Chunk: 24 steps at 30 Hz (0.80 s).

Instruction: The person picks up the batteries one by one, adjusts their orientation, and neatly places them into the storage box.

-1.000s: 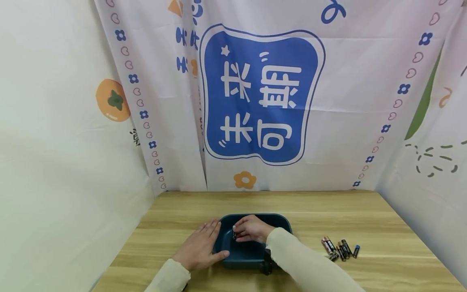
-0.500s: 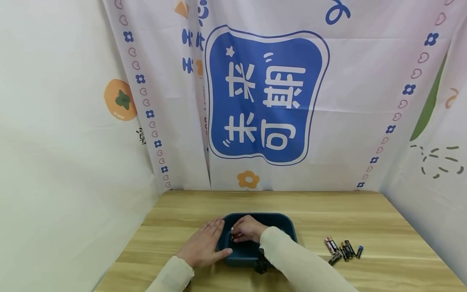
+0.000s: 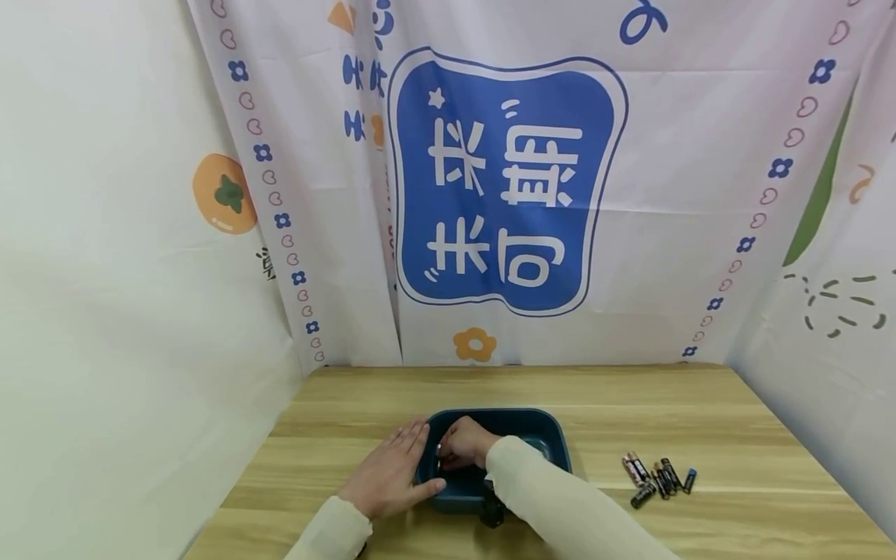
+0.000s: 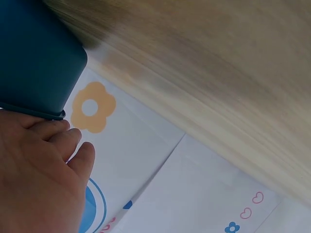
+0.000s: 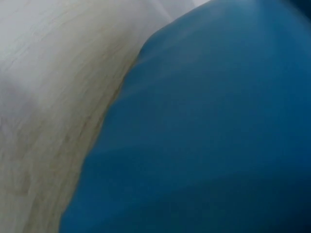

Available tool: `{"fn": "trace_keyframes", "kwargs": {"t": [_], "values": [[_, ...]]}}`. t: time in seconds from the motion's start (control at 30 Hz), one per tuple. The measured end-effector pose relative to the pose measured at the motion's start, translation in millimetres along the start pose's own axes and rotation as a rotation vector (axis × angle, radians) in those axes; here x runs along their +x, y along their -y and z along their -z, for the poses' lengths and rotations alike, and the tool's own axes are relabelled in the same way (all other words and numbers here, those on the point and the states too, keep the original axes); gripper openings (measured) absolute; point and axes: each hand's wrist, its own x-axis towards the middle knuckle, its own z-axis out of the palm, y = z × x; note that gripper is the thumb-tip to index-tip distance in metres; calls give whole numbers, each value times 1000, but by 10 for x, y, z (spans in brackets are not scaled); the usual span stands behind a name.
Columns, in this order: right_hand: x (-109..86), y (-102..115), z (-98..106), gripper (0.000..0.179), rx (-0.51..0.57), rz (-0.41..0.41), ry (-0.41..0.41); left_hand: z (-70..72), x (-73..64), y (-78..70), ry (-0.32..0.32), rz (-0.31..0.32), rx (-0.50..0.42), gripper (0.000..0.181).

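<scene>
A dark blue-green rectangular bin (image 3: pixel 462 503) stands on the wooden table. My left hand (image 3: pixel 390 473) lies at its left rim with fingers extended and thumb spread toward the front corner; the left wrist view shows these fingertips right at the rim of the bin (image 4: pixel 39 58). Inside the bin, near its left side, my right hand (image 3: pixel 467 443) pinches a small battery (image 3: pixel 439 451), mostly hidden by the fingers, with a pale end showing. Only the outer wall of the bin (image 5: pixel 204 121) fills the right wrist view, and the right hand is out of that view.
Several loose batteries (image 3: pixel 662 479) lie in a cluster on the table (image 3: pixel 728 435) to the right of the bin, one with a blue end (image 3: pixel 690 480) at their right. A printed white cloth (image 3: pixel 651 295) hangs behind the table's far edge.
My right hand has moved left inside the bin with the battery, closer to the left wall. The left hand keeps its place at the rim. The head view has shifted slightly.
</scene>
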Motion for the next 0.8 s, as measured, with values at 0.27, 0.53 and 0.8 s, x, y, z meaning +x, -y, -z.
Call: {"fn": "trace_keyframes", "kwargs": {"t": [0.27,0.53,0.8], "values": [[57,-10,-52,7,-69,6,-59,18,-16,-23,14,-1,-8,89],[42,53,-94,12,-121,-3,-78,27,-16,-11,12,-4,-17,90],[4,60,-59,6,-126,-17,-76,29,27,-17,10,-6,-17,90]]}}
